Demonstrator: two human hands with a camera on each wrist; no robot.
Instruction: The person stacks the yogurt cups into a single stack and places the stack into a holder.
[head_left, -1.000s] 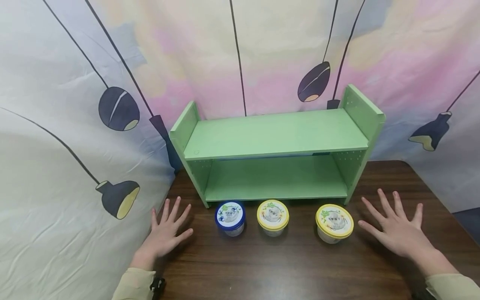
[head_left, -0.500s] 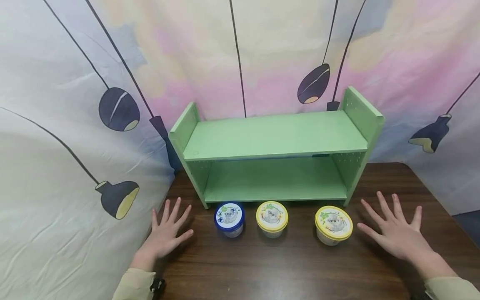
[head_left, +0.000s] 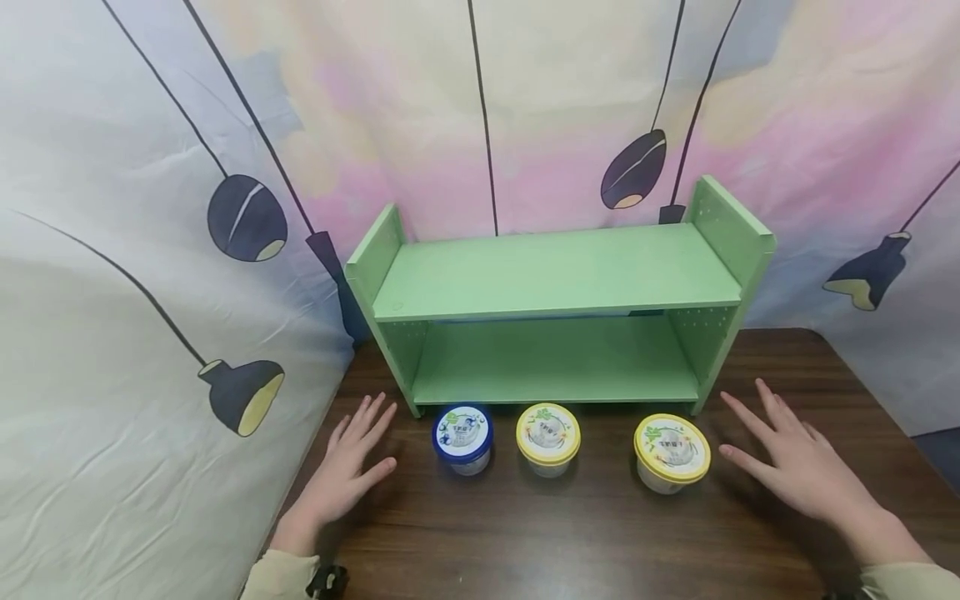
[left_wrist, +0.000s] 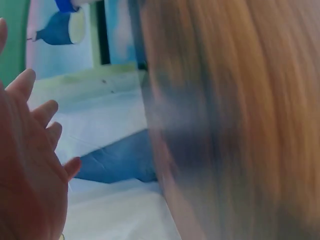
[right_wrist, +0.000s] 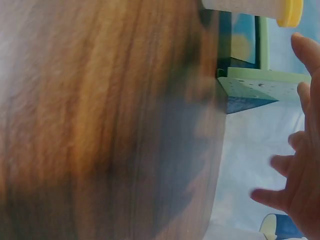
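A pastel fabric backdrop, printed with dark hanging lamps on long cords, spans the area behind and to both sides. Before it lies a dark brown wood-grain desk. Near the back of the desk stands a pale green two-tier shelf, its side panels rising above the upper board and dotted with small holes.

At either end of the row of tubs is a hand, held above the desk. The right hand has its fingers extended and parted, gripping nothing, near but apart from the right yellow-lidded tub. The left hand likewise has extended fingers and holds nothing, near but apart from the blue-lidded tub. The middle yellow-lidded tub sits between, closer to the blue-lidded one. All three tubs stand upright, well apart from one another, just in front of the shelf. A black band circles the left wrist.
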